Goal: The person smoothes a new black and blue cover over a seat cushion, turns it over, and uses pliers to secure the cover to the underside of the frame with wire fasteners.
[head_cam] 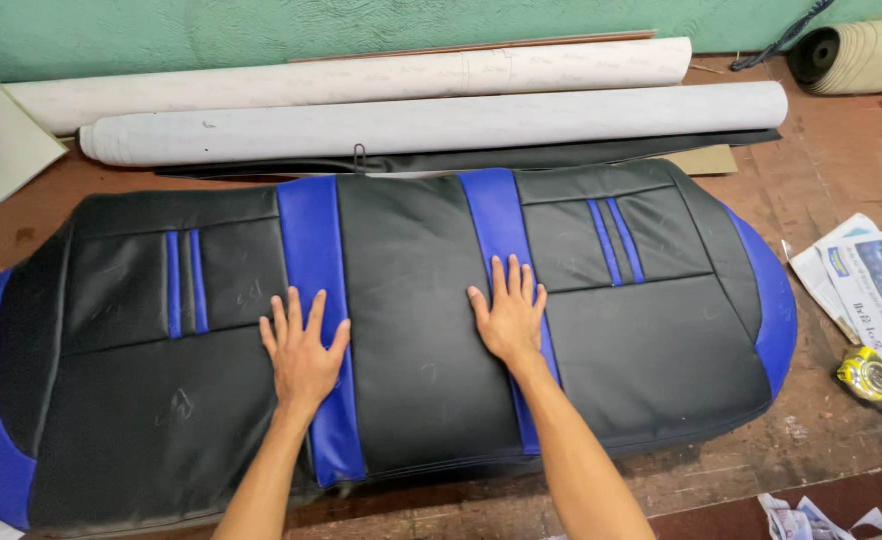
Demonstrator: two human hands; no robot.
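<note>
A long black seat cover (411, 320) with blue stripes and blue ends lies flat across the wooden table (831, 150). My left hand (301, 350) rests palm down on the left blue stripe, fingers spread. My right hand (509, 310) lies flat on the right blue stripe, fingers together and pointing away from me. Neither hand holds anything.
Two long white rolls (431, 125) lie behind the cover along a green wall. A beige roll (861, 55) sits at the far right corner. Newspapers (876, 285) and a yellow tape measure (866, 373) lie at the right. Paper scraps (801, 515) lie near the front edge.
</note>
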